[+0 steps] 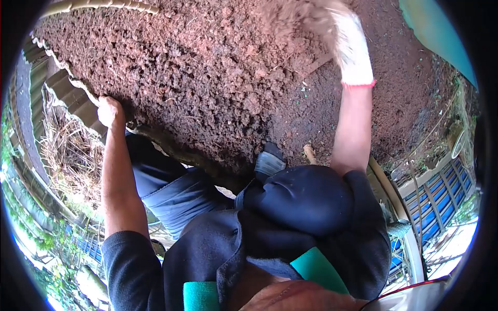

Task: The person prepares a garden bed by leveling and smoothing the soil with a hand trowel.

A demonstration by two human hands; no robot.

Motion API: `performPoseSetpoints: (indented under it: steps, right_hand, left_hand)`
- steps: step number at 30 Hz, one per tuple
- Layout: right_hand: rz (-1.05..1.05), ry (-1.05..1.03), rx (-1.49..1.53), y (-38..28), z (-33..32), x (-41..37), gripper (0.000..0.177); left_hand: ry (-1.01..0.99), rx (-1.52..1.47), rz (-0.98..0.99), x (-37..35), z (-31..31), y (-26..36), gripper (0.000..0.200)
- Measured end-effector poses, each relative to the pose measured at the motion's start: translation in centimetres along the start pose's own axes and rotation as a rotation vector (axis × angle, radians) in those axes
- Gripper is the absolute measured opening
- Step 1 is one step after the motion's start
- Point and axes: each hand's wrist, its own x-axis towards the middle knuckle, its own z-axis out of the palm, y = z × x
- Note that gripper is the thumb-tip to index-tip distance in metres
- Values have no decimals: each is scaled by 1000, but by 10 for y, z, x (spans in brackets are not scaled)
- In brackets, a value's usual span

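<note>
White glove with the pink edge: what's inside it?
The person's right hand is inside the glove; the bare forearm runs into its cuff. The hand's skin is covered, and blur hides the glove's far end.

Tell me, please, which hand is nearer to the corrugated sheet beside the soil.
The left: the left hand is on the edge of the corrugated sheet, while the gloved right hand is across the soil.

The soil [181,78] looks rough, the glove [356,59] clothlike.

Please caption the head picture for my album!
Left hand on brown corrugated sheet; blurred right hand in white glove over crumbly brown soil.
</note>
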Motion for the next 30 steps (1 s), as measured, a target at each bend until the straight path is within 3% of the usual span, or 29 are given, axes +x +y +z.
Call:
performPoseSetpoints:
  steps: [2, 3, 4, 7, 10, 11, 14, 15, 18, 19, 20, 24, 26, 30]
  right_hand:
    - [-416, 229, -1387, 11, -27, 17, 47]
    - [-284, 278, -1128, 23, -45, 30, 48]
    - [-152, 320, -865, 41, -56, 42, 50]
    - [-29, 517, -1256, 79, -60, 63, 48]
    - [95, 341, -268, 58, -41, 63, 46]
    - [49, 147, -49, 48, -49, 61, 46]
    - [-149, 234, 115, 28, -40, 35, 46]
    - [-90, 392, -134, 15, -24, 17, 40]
    - [254, 231, -446, 21, -43, 7, 33]
    - [229, 209, -381, 28, -43, 2, 31]
    - [204, 235, -524, 22, -29, -5, 35]
    - [-54, 208, -1320, 36, -20, -2, 42]
    - [63, 166, -908, 39, -30, -3, 38]
    - [92, 187, -304, 32, -43, -13, 33]
  left_hand:
    - [-31, -29, -40, -1, 1, 1, 23]
    - [-104, -116, -110, 5, 9, -4, 40]
    - [-110, -128, -132, 5, 7, -1, 39]
    - [-130, -140, -170, 2, -4, 3, 37]
    - [-119, -134, -120, 5, 5, -3, 35]
    - [-112, -107, -80, 7, 6, -4, 34]
    - [-108, -49, -78, 8, 10, -7, 32]
    - [-112, -65, -76, 11, 16, -12, 32]
    - [-91, -30, -52, 12, 18, -13, 31]
    - [-97, -13, -45, 11, 17, -13, 30]
    - [-103, -10, -41, 11, 19, -14, 30]
    - [-20, 3, 12, 15, 27, -20, 25]
    - [9, 8, 21, 15, 30, -20, 23]
    - [-53, -25, -25, 7, 17, -8, 27]
